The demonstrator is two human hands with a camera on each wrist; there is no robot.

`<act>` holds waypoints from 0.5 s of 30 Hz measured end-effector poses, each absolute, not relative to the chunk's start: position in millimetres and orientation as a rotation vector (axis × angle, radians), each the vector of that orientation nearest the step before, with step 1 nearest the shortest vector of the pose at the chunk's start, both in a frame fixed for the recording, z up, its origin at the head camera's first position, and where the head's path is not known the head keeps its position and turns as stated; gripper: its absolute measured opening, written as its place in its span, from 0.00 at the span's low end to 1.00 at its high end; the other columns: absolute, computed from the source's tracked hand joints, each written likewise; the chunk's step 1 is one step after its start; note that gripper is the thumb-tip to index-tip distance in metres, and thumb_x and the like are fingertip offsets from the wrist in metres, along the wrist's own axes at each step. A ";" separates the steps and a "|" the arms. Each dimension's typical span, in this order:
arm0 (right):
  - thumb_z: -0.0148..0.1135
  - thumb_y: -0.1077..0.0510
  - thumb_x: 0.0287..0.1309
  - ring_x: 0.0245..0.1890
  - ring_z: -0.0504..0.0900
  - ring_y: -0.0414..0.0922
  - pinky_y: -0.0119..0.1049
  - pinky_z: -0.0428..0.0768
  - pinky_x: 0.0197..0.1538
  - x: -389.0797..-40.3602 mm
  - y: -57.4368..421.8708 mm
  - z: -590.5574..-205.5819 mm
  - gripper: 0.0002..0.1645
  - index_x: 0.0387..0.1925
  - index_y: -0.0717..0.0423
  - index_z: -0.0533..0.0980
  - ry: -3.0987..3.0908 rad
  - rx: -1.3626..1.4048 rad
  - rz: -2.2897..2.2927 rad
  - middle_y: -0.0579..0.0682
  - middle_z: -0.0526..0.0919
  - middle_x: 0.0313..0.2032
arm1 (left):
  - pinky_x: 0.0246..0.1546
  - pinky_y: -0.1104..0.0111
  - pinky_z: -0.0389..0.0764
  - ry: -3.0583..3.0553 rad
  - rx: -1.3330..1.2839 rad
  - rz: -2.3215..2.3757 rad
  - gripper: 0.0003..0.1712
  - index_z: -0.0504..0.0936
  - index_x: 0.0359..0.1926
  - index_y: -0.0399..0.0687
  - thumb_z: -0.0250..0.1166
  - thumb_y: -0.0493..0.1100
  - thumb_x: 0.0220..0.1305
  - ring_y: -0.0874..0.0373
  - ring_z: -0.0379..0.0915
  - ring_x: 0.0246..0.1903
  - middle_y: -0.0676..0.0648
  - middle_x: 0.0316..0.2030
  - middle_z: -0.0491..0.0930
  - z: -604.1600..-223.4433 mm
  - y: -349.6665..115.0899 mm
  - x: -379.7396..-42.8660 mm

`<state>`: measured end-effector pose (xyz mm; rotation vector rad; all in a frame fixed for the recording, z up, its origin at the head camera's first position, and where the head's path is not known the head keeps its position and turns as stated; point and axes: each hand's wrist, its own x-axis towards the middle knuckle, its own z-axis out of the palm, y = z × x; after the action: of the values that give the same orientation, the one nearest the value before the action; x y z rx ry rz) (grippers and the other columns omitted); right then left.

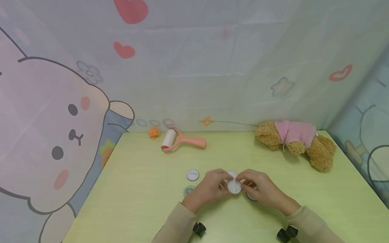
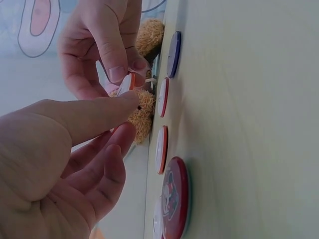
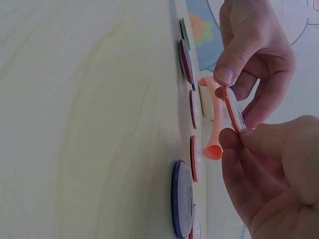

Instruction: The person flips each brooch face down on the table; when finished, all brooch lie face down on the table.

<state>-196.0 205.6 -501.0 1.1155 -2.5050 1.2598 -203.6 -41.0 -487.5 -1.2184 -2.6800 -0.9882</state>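
Between both hands is a round pin badge (image 1: 234,186) with a white back and an orange rim (image 3: 230,112), held above the table. My left hand (image 1: 212,185) pinches its left edge between thumb and fingers. On the opposite edge, the thumb and fingers of my right hand (image 1: 262,187) pinch it too. A pin lies across its back. Several more badges rest below: a dark blue-rimmed one (image 3: 182,199) partly under my right hand, a white-backed one (image 1: 232,173) just behind the held badge, and a picture-side-up red one (image 2: 175,199) near my left hand.
At the left of the row lie a white-backed badge (image 1: 192,175) and a teal badge (image 1: 188,190). Along the table's back edge are an orange tuft (image 1: 154,133), a lint roller (image 1: 185,140) with a pink-orange handle, and a teddy bear (image 1: 296,140) in a pink top.
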 end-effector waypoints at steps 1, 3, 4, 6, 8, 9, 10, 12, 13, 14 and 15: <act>0.70 0.74 0.60 0.37 0.89 0.41 0.33 0.88 0.37 -196.3 205.4 -501.1 0.21 0.51 0.52 0.82 -2.503 1.122 1.263 0.48 0.86 0.49 | 0.54 0.71 0.78 -2.685 -1.217 -0.990 0.19 0.87 0.52 0.42 0.80 0.40 0.60 0.68 0.86 0.36 0.47 0.48 0.85 -487.3 -41.1 -203.7; 0.72 0.74 0.58 0.38 0.89 0.41 0.33 0.88 0.38 -196.8 205.3 -501.9 0.22 0.51 0.53 0.82 -2.498 1.139 1.269 0.50 0.86 0.48 | 0.50 0.75 0.79 -2.694 -1.218 -1.012 0.20 0.87 0.52 0.41 0.80 0.38 0.60 0.68 0.85 0.36 0.46 0.48 0.85 -486.8 -41.4 -203.9; 0.73 0.74 0.57 0.38 0.89 0.41 0.34 0.88 0.38 -197.1 205.1 -502.4 0.22 0.51 0.54 0.82 -2.493 1.149 1.269 0.50 0.86 0.48 | 0.48 0.77 0.79 -2.698 -1.219 -1.014 0.20 0.87 0.52 0.41 0.80 0.38 0.59 0.68 0.85 0.36 0.45 0.48 0.85 -486.5 -41.6 -203.9; 0.75 0.74 0.54 0.38 0.88 0.41 0.34 0.88 0.39 -197.5 204.8 -503.7 0.23 0.51 0.57 0.82 -2.483 1.169 1.272 0.52 0.86 0.48 | 0.48 0.78 0.78 -2.706 -1.222 -1.016 0.20 0.87 0.52 0.40 0.80 0.36 0.58 0.67 0.86 0.36 0.45 0.49 0.85 -486.4 -41.7 -204.0; 0.77 0.73 0.53 0.37 0.88 0.41 0.33 0.88 0.39 -197.5 204.6 -504.7 0.23 0.50 0.58 0.82 -2.481 1.177 1.273 0.54 0.86 0.48 | 0.52 0.76 0.77 -2.714 -1.223 -1.003 0.21 0.87 0.52 0.40 0.80 0.36 0.57 0.67 0.86 0.36 0.45 0.49 0.85 -486.3 -41.9 -204.1; 0.77 0.73 0.52 0.37 0.88 0.41 0.33 0.88 0.39 -197.5 204.4 -505.1 0.23 0.50 0.59 0.82 -2.481 1.179 1.274 0.54 0.86 0.48 | 0.53 0.75 0.77 -2.718 -1.223 -0.991 0.21 0.87 0.52 0.40 0.81 0.36 0.57 0.68 0.86 0.36 0.45 0.49 0.85 -486.4 -41.9 -204.1; 0.77 0.72 0.52 0.37 0.88 0.40 0.33 0.88 0.39 -197.5 204.3 -505.5 0.23 0.50 0.59 0.82 -2.483 1.179 1.274 0.55 0.86 0.48 | 0.56 0.71 0.76 -2.721 -1.222 -0.979 0.21 0.87 0.52 0.40 0.81 0.36 0.57 0.68 0.86 0.36 0.45 0.49 0.86 -486.7 -41.8 -204.2; 0.78 0.72 0.53 0.37 0.88 0.40 0.33 0.88 0.39 -197.3 203.9 -505.5 0.22 0.50 0.60 0.82 -2.493 1.171 1.275 0.54 0.86 0.48 | 0.60 0.66 0.75 -2.725 -1.220 -0.959 0.21 0.87 0.52 0.41 0.81 0.37 0.57 0.69 0.85 0.36 0.45 0.49 0.86 -487.0 -41.7 -204.3; 0.78 0.71 0.53 0.37 0.88 0.39 0.33 0.88 0.39 -197.2 203.8 -505.3 0.22 0.50 0.59 0.82 -2.499 1.164 1.276 0.54 0.86 0.47 | 0.62 0.63 0.73 -2.727 -1.217 -0.952 0.21 0.87 0.52 0.41 0.81 0.38 0.57 0.69 0.85 0.36 0.46 0.49 0.86 -487.2 -41.8 -204.2; 0.78 0.71 0.53 0.38 0.87 0.39 0.33 0.88 0.40 -197.1 203.7 -505.0 0.22 0.50 0.59 0.82 -2.507 1.155 1.277 0.53 0.86 0.47 | 0.62 0.61 0.74 -2.728 -1.215 -0.948 0.21 0.87 0.52 0.42 0.81 0.38 0.57 0.69 0.85 0.36 0.46 0.49 0.86 -487.2 -41.8 -204.2; 0.78 0.70 0.53 0.38 0.87 0.39 0.33 0.88 0.40 -196.9 203.5 -504.6 0.22 0.49 0.58 0.83 -2.513 1.148 1.280 0.52 0.86 0.47 | 0.63 0.60 0.73 -2.727 -1.215 -0.943 0.21 0.87 0.52 0.42 0.81 0.38 0.57 0.69 0.85 0.36 0.46 0.49 0.86 -487.5 -41.8 -204.2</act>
<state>-196.9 203.5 -504.6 1.1485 -2.5132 1.2795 -204.2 -41.8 -487.5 -1.2153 -2.7267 -0.9431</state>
